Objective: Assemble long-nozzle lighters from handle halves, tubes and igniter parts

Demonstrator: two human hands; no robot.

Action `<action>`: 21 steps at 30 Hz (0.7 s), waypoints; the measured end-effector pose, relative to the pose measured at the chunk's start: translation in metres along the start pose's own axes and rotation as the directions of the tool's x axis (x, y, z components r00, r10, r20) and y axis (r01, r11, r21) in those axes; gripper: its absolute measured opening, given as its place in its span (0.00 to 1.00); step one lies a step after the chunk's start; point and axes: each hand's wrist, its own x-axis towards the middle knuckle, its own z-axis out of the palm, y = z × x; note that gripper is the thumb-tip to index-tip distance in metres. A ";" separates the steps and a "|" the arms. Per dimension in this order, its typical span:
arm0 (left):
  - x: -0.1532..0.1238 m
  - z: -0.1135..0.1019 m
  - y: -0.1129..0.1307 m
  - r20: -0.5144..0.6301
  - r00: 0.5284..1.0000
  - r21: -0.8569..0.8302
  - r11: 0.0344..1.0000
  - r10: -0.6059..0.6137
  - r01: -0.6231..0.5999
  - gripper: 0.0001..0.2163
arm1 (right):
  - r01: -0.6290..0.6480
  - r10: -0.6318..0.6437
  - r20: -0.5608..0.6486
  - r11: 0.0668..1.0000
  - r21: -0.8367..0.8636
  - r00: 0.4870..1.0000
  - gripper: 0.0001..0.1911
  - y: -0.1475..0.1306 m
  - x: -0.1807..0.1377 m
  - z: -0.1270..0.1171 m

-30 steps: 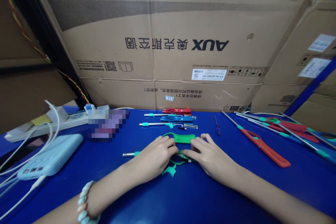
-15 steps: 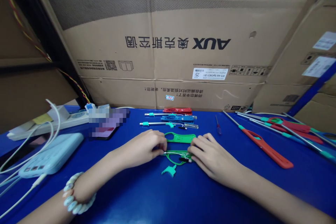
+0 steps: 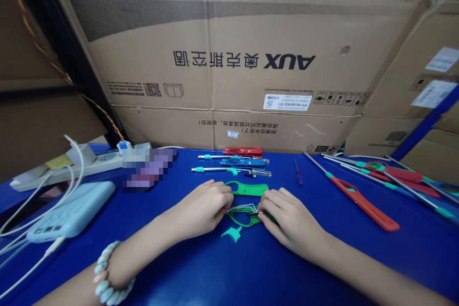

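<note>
- Head view: our left hand (image 3: 206,205) and right hand (image 3: 287,217) meet at the centre of the blue table (image 3: 251,272), both pinching the green lighter half-shell (image 3: 245,215) that lies flat between them.
- Our left fingertips grip its 9 o'clock end, where thin metal parts show; our right fingertips clamp the 3 o'clock end.
- We judge the job needs light, even pressure, with the shell kept flat so its small inner parts stay seated.
- Both forearms rest low on the table, angling inward, wrists straight; a bead bracelet (image 3: 107,272) circles our left wrist.
- A loose green trigger piece (image 3: 232,234) lies just at 6 o'clock of the shell.
- The second green shell (image 3: 247,188) lies just at 12 o'clock.
- Further towards 12 sit blue and red lighter parts (image 3: 240,160); assembled red lighters (image 3: 358,201) lie at 3 o'clock.
</note>
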 end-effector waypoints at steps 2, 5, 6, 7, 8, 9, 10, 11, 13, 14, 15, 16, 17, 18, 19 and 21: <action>0.000 0.000 0.001 -0.005 1.000 0.020 1.000 0.006 -0.006 0.07 | -0.037 0.038 -0.006 0.999 0.034 0.999 0.09 0.000 0.001 0.001; -0.001 0.001 0.001 -0.034 0.999 0.040 0.999 0.023 -0.021 0.08 | -0.066 0.068 -0.016 0.995 0.078 0.998 0.07 0.000 0.001 0.002; -0.001 0.002 0.001 -0.042 0.999 0.040 0.999 0.028 -0.026 0.08 | -0.070 0.072 -0.014 0.993 0.091 0.997 0.07 0.000 0.001 0.003; -0.001 0.002 0.001 -0.049 0.998 0.040 0.999 0.032 -0.030 0.09 | -0.076 0.077 -0.007 0.991 0.106 0.997 0.07 0.000 0.001 0.003; -0.001 0.003 0.001 -0.054 0.998 0.038 0.999 0.035 -0.033 0.09 | -0.086 0.086 0.004 0.989 0.123 0.996 0.06 -0.001 0.001 0.003; -0.001 0.003 0.001 -0.059 0.998 0.037 0.999 0.038 -0.036 0.09 | -0.096 0.095 0.016 0.986 0.140 0.995 0.06 -0.001 0.001 0.003; -0.002 0.004 0.001 -0.060 0.997 0.037 0.999 0.040 -0.038 0.08 | -0.107 0.104 0.029 0.982 0.155 0.994 0.06 -0.002 0.001 0.003; -0.002 0.004 0.000 -0.061 0.997 0.039 0.999 0.040 -0.038 0.08 | -0.118 0.112 0.042 0.979 0.168 0.993 0.06 -0.002 0.000 0.003; -0.002 0.004 0.000 -0.057 0.998 0.045 0.998 0.038 -0.036 0.08 | -0.138 0.128 0.063 0.973 0.186 0.990 0.06 -0.001 -0.001 0.005; -0.002 0.004 0.000 -0.052 0.998 0.048 0.998 0.035 -0.033 0.08 | -0.148 0.137 0.071 0.970 0.193 0.988 0.06 -0.001 -0.001 0.005; -0.001 0.003 0.001 -0.046 0.998 0.051 0.998 0.031 -0.029 0.08 | -0.158 0.146 0.077 0.967 0.199 0.986 0.06 0.000 -0.002 0.006; -0.001 0.003 0.001 -0.041 0.999 0.054 0.998 0.029 -0.027 0.08 | -0.170 0.156 0.082 0.964 0.204 0.984 0.06 0.000 -0.002 0.008; -0.001 0.002 0.001 -0.038 0.999 0.056 0.998 0.029 -0.027 0.08 | -0.181 0.167 0.083 0.961 0.210 0.982 0.06 0.001 -0.002 0.009; -0.001 0.002 0.002 -0.035 0.999 0.059 0.998 0.029 -0.027 0.08 | -0.191 0.177 0.082 0.957 0.217 0.981 0.06 0.001 -0.002 0.010; -0.001 0.001 0.002 -0.032 0.999 0.062 0.998 0.030 -0.028 0.08 | -0.200 0.187 0.078 0.953 0.228 0.979 0.06 0.001 -0.002 0.010; -0.002 0.001 0.002 -0.030 0.999 0.064 0.997 0.034 -0.032 0.08 | -0.216 0.206 0.067 0.941 0.258 0.976 0.07 0.001 -0.001 0.011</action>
